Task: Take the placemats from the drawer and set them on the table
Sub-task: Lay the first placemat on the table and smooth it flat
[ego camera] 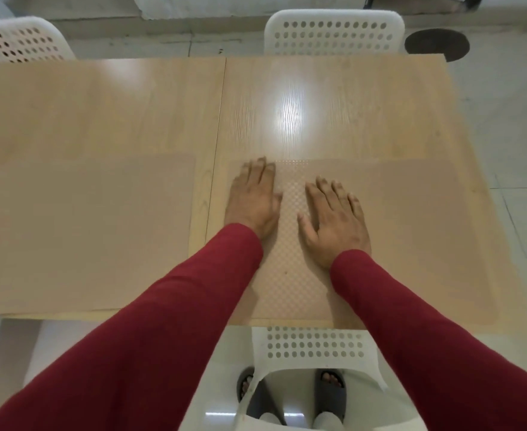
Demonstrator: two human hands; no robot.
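Two translucent, beige placemats lie flat on the light wooden table (318, 98). The left placemat (85, 231) covers the near left part of the table. The right placemat (417, 231) has a fine dotted texture and reaches the near table edge. My left hand (252, 200) rests palm down on the right placemat near its left edge, fingers together and pointing away. My right hand (333, 219) lies flat on the same mat just to the right, fingers slightly spread. Neither hand grips anything. Both arms wear dark red sleeves. No drawer is in view.
A white perforated chair (333, 32) stands at the far side of the table, another white chair (19, 42) at the far left. A third white chair (315, 346) is tucked under the near edge in front of my feet. A dark round patch (436, 45) marks the floor.
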